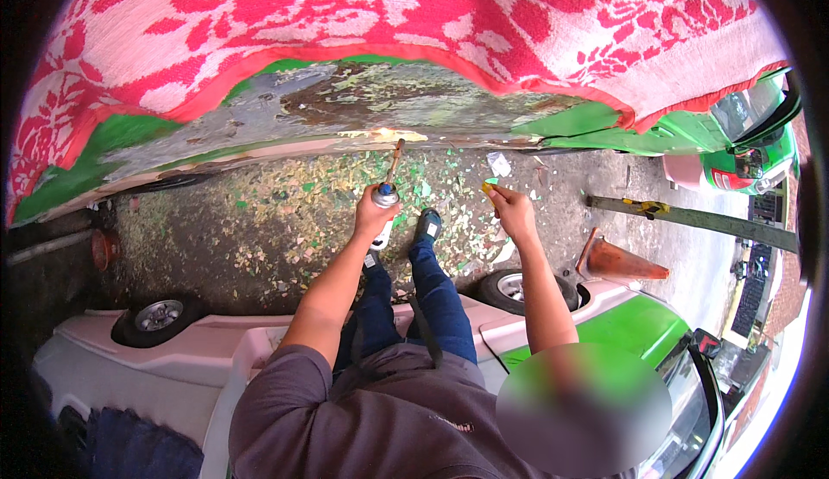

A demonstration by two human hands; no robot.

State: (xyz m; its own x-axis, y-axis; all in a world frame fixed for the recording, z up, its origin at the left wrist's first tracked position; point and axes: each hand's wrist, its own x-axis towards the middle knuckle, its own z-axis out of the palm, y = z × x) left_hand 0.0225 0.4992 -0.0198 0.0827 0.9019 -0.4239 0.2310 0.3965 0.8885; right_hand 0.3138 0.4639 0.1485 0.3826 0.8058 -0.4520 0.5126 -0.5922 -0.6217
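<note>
My left hand is wrapped round the canister of a gas blowtorch. The torch's long nozzle points away from me, its tip close to the lower edge of a car's side panel. A bright glow shows on the panel edge by that tip. Much of the panel is stripped to grey and brown, with green paint left around it. Off to the right and apart from the panel, my right hand pinches a small yellow flat piece, mostly hidden by the fingers.
A pink-and-red patterned cloth drapes over the car. Paint flakes litter the ground. Right of me are an orange cone lying on its side and a metal beam. Another car stands close behind me.
</note>
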